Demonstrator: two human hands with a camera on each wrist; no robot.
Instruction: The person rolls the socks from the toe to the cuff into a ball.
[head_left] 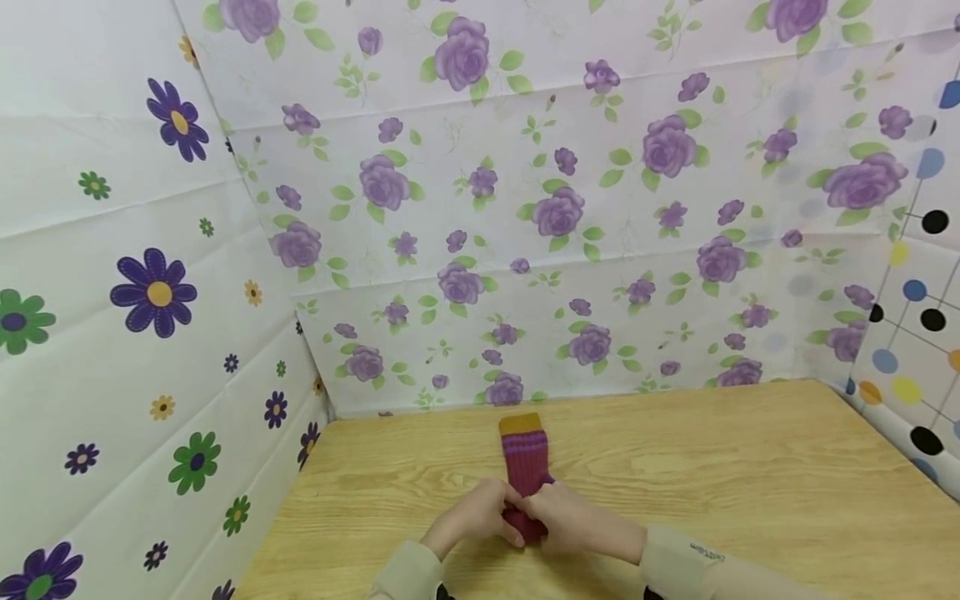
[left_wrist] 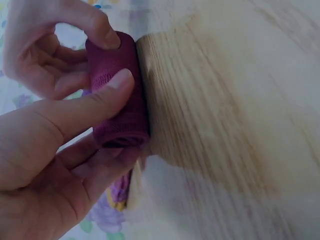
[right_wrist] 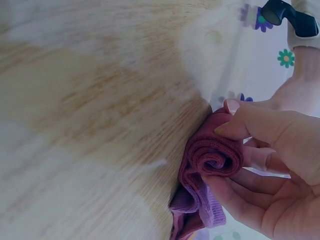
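Wood-grained, pale-yellow flat tabletop bears our half-rolled maroon knitted sock

Our left hand pinches one end of the roll, and our right hand pinches the other, so the coil sits between them, probably to stop it unwinding. Its flat, mustard-edged tail lies ahead of both hands, likely laid straight so the layers stack evenly.

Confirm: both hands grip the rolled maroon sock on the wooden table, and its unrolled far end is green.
Not green: the head view shows the unrolled far end mustard yellow. The left hand and right hand do grip the rolled maroon sock on the wooden table.
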